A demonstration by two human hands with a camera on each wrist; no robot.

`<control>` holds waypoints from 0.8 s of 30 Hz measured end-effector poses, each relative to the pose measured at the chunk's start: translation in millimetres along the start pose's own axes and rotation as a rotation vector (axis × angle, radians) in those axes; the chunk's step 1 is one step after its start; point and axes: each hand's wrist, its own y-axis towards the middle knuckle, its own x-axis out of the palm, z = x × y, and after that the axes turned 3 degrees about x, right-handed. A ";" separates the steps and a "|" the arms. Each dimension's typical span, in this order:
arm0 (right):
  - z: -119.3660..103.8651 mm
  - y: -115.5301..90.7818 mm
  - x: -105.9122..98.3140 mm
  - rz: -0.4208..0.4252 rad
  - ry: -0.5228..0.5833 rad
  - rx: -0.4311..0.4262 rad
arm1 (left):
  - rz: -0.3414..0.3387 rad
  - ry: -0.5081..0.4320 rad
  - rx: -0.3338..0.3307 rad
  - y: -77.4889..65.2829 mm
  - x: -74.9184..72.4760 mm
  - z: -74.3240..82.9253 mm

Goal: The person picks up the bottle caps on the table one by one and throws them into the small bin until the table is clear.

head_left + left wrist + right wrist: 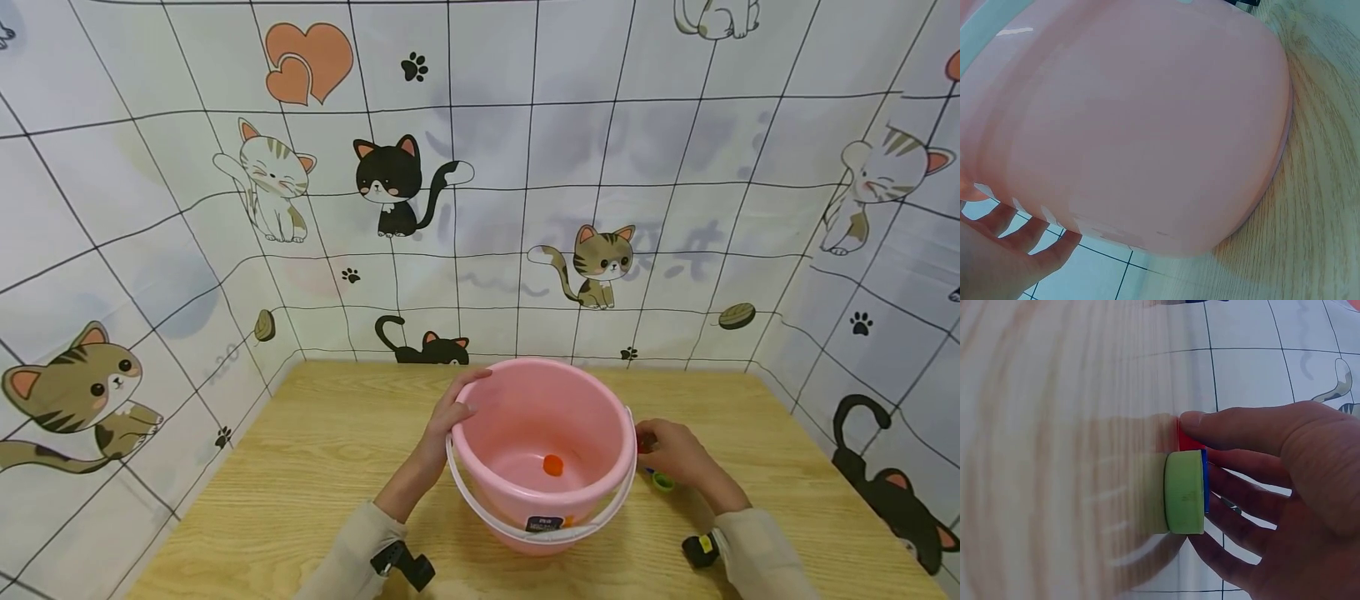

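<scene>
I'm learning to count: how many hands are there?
2: the left hand gripping the pink bucket, the right hand beside it touching a small red thing. No others show.

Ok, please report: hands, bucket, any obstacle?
Left hand holds bucket. Right hand pinches red piece. Orange piece inside bucket. Possible obstacle: green piece beside red.

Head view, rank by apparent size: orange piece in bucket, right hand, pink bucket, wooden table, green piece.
1. Wooden table
2. Pink bucket
3. Right hand
Unranked: orange piece, green piece; too alike.
</scene>
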 end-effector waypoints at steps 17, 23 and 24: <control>-0.6 -1.1 -0.2 0.005 -0.005 0.003 | 0.000 0.002 -0.002 -0.6 -0.5 0.7; -2.4 -3.7 -3.4 -0.011 0.014 -0.009 | -0.006 0.011 0.011 -0.2 -0.7 -0.1; -2.6 -4.0 -4.3 -0.014 0.013 -0.014 | -0.005 0.012 0.012 -0.2 -0.6 -0.1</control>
